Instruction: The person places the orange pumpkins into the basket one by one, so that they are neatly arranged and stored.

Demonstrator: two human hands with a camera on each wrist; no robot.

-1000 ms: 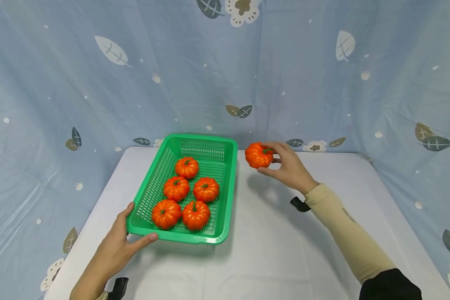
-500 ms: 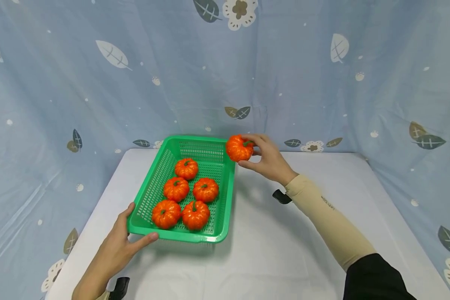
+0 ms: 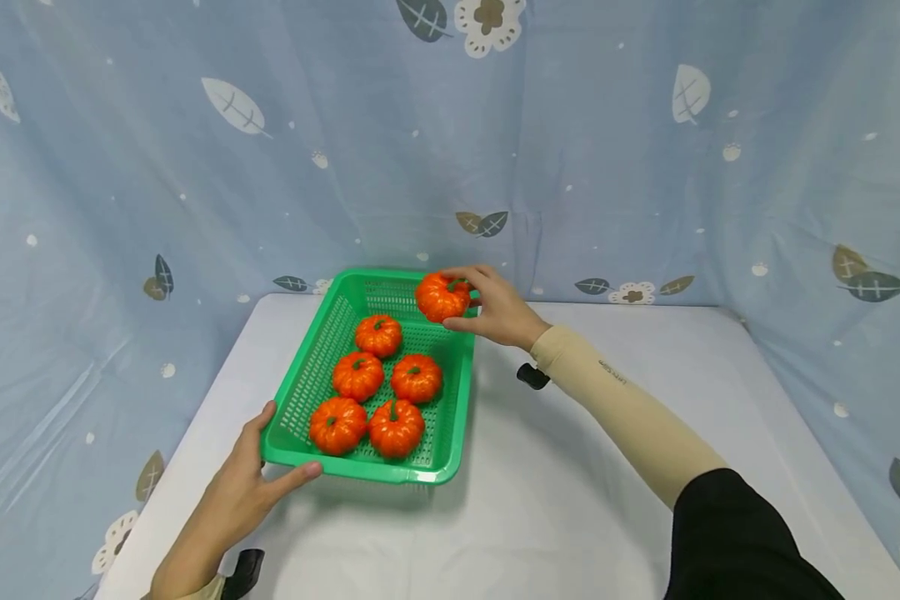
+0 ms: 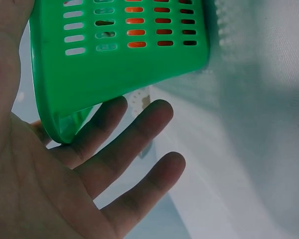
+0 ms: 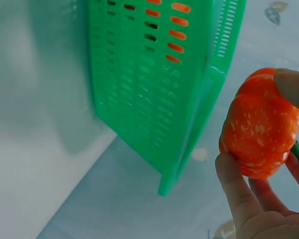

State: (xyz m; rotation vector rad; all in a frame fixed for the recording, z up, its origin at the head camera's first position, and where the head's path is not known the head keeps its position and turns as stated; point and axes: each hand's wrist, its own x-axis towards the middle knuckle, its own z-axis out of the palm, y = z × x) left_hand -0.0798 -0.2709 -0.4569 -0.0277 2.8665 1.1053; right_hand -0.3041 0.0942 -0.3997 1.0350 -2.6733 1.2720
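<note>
In the head view a green plastic basket stands on the white table, with several small orange pumpkins lying inside. My right hand pinches another pumpkin between thumb and fingers, over the basket's far right corner. The right wrist view shows this pumpkin above the rim, its green stem turned toward the palm. My left hand rests against the near left corner, thumb along the front rim. In the left wrist view its fingers stretch out fairly straight and spread beside the basket wall.
A white cloth covers the table. Behind it and along both sides hangs a blue curtain printed with leaves and flowers. The basket's slotted walls rise around the pumpkins.
My right hand has carried its pumpkin leftward from beside the basket to over its far right corner. The left hand stays at the near left corner, and the other pumpkins lie as before.
</note>
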